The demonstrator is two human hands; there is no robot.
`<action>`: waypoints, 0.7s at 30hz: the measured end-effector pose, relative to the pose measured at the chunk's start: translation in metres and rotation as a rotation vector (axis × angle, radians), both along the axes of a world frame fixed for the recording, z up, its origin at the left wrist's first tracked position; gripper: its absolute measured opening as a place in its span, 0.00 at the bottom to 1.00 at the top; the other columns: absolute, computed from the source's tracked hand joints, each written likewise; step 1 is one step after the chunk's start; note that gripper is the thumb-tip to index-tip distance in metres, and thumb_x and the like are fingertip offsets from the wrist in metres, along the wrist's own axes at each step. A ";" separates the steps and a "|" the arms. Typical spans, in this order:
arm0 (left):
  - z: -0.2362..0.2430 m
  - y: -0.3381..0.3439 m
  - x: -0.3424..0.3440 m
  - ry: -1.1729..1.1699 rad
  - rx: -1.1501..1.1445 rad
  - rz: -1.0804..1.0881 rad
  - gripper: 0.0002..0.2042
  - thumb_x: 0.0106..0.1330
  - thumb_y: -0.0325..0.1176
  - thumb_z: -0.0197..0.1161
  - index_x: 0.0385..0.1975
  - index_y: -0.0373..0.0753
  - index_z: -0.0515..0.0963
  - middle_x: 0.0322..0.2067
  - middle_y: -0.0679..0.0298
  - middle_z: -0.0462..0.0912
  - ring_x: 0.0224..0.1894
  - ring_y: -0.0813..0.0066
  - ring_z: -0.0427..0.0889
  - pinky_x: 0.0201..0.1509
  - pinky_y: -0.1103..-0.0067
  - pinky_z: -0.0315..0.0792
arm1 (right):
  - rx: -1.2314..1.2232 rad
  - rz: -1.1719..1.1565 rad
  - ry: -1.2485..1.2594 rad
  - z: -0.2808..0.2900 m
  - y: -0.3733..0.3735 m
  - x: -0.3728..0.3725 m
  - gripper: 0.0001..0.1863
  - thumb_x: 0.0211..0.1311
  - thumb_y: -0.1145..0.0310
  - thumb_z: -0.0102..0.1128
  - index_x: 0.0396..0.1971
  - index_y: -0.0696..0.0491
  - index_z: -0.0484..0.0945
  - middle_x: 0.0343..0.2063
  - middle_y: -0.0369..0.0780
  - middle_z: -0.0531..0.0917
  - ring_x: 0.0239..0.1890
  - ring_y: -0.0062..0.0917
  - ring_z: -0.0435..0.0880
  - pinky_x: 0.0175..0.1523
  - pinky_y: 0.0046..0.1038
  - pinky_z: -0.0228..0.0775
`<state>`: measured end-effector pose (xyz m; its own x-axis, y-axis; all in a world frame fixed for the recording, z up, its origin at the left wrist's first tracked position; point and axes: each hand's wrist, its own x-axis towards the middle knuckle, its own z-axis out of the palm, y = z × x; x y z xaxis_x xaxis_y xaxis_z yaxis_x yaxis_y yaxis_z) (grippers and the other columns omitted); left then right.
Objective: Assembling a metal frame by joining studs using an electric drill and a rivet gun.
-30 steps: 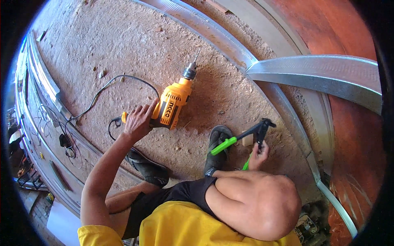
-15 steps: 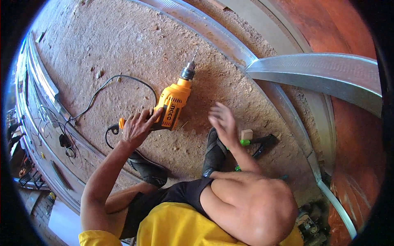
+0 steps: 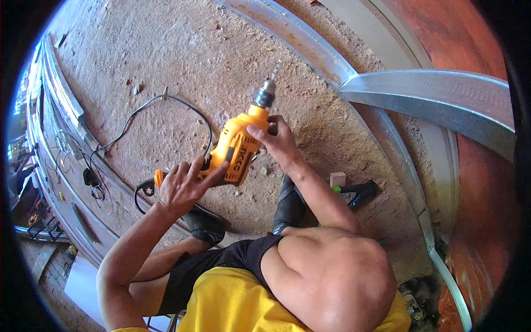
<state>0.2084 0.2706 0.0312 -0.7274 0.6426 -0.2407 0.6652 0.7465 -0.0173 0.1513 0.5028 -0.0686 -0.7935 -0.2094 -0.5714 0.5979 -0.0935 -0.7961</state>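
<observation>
A yellow and black power drill point(image 3: 238, 144) with a silver bit in its chuck is between my two hands, its bit pointing away from me. My left hand point(image 3: 187, 182) is closed on the drill's rear handle. Near the front of the body, my right hand point(image 3: 279, 141) grips the yellow housing behind the chuck, thumb on top and fingers around the far side. The drill's black cable point(image 3: 145, 104) loops out to the left over the dirt.
Silver metal channels point(image 3: 431, 91) run along and across the right side, by a rust-red surface point(image 3: 481, 221). A small wooden block point(image 3: 337, 179) and a black and green tool point(image 3: 359, 191) lie beside my right foot. More long metal profiles point(image 3: 61, 94) lie at the left.
My right hand has come up from beside my foot and taken hold of the drill's front. The drill has shifted slightly to the right, held in both hands.
</observation>
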 end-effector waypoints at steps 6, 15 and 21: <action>-0.023 0.017 0.012 -0.059 0.126 -0.099 0.33 0.54 0.33 0.54 0.62 0.65 0.58 0.38 0.62 0.69 0.29 0.74 0.71 0.31 0.79 0.71 | -0.070 -0.365 0.097 0.000 0.008 0.035 0.25 0.47 0.59 0.70 0.39 0.56 0.68 0.32 0.36 0.76 0.34 0.19 0.76 0.42 0.24 0.70; -0.078 0.064 0.029 -0.167 0.260 -0.050 0.32 0.58 0.34 0.51 0.63 0.70 0.54 0.35 0.64 0.69 0.36 0.70 0.73 0.37 0.77 0.74 | 0.344 -0.300 0.018 -0.019 0.063 0.056 0.29 0.52 0.54 0.64 0.43 0.61 0.64 0.33 0.41 0.75 0.35 0.26 0.77 0.42 0.29 0.70; -0.082 0.073 0.024 -0.190 0.283 -0.047 0.32 0.57 0.34 0.51 0.63 0.71 0.53 0.37 0.64 0.70 0.38 0.70 0.74 0.35 0.77 0.74 | 0.453 -0.239 0.032 -0.023 0.077 0.053 0.30 0.52 0.53 0.63 0.42 0.63 0.65 0.34 0.43 0.76 0.35 0.28 0.77 0.41 0.30 0.70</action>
